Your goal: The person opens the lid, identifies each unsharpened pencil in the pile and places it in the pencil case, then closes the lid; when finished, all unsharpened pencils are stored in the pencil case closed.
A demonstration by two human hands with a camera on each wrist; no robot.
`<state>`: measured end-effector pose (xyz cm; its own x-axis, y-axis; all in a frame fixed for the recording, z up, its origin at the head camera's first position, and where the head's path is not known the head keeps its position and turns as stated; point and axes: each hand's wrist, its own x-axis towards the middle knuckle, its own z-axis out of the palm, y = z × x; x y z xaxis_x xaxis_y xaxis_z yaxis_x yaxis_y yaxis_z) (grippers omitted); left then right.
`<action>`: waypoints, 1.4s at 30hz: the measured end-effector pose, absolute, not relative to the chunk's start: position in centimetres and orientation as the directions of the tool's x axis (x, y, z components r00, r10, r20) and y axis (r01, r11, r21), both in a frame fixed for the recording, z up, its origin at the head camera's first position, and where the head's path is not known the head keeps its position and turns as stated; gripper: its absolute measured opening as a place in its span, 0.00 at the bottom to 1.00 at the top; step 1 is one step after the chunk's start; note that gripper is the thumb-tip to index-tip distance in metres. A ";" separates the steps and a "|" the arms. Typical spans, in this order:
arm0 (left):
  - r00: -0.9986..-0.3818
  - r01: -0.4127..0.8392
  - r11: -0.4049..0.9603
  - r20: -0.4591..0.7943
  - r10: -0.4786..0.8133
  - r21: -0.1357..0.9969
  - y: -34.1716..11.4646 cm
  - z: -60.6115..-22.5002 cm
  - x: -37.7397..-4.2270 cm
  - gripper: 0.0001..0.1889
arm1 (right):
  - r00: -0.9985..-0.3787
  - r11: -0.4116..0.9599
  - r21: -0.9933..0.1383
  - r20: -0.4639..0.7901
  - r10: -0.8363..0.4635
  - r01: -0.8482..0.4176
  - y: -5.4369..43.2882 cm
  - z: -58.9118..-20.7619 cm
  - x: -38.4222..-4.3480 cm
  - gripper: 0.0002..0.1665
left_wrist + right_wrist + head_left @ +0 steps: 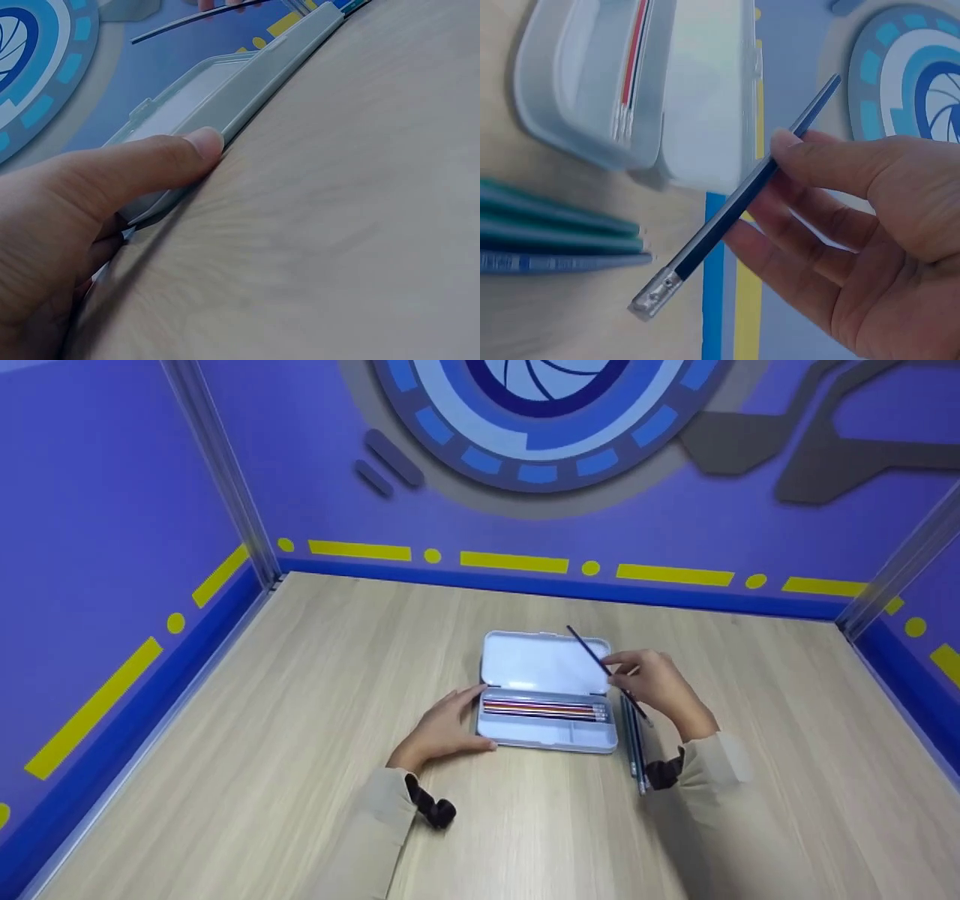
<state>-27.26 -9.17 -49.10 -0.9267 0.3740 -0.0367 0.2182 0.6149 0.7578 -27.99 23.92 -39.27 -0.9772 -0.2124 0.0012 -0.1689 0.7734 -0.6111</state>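
Observation:
A white pencil case (525,733) lies on the table with its lid (525,660) swung back. Striped pencils (541,709) lie side by side in its rear compartment. My left hand (442,727) holds the case's left end, thumb at the front corner and fingers toward the hinge; in the left wrist view the thumb (161,161) presses the front wall. Between thumb and fingers, my right hand (660,690) pinches a dark pencil (731,210) above the case's right side. The pencil is tilted, its silver ferrule and eraser end (656,295) lower and toward me.
Several green and blue pencils (634,746) lie on the table just right of the case, partly below my right hand. The wooden table (315,675) runs back to a blue-purple wall (300,472) with yellow marks. Side walls stand left and right.

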 end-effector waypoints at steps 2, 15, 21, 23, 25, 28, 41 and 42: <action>-0.926 0.220 0.617 -0.037 0.376 0.756 -9.2 -49.2 -27.3 0.54 | -0.972 0.780 -0.596 0.007 -0.236 -0.193 23.4 -39.3 -28.2 0.19; -0.921 0.239 0.616 -0.026 0.389 0.750 -9.0 -49.4 -27.0 0.53 | -0.948 0.820 -0.517 -0.049 -0.314 -0.245 20.3 -39.6 -28.8 0.18; -0.923 0.233 0.611 -0.025 0.383 0.757 -8.9 -49.8 -26.9 0.53 | -0.926 0.811 -0.504 -0.058 -0.373 -0.295 19.3 -40.0 -28.7 0.18; -0.924 0.228 0.608 -0.028 0.381 0.761 -9.0 -49.7 -27.0 0.53 | -0.919 0.806 -0.500 -0.050 -0.392 -0.317 18.8 -40.0 -28.7 0.17; -0.924 0.229 0.611 -0.028 0.381 0.758 -9.1 -49.6 -27.1 0.53 | -0.908 0.800 -0.488 -0.033 -0.417 -0.349 18.4 -40.0 -28.8 0.17; -0.921 0.244 0.613 -0.018 0.389 0.752 -9.2 -49.2 -27.3 0.54 | -0.899 0.802 -0.469 -0.037 -0.437 -0.370 17.7 -39.9 -28.8 0.18; -0.917 0.256 0.607 -0.010 0.399 0.753 -9.3 -49.1 -27.2 0.53 | -0.894 0.848 -0.397 -0.128 -0.430 -0.351 15.8 -40.6 -28.6 0.17; -0.916 0.258 0.604 -0.008 0.401 0.754 -9.3 -49.1 -27.2 0.53 | -0.895 0.850 -0.400 -0.136 -0.424 -0.342 15.7 -40.7 -28.5 0.17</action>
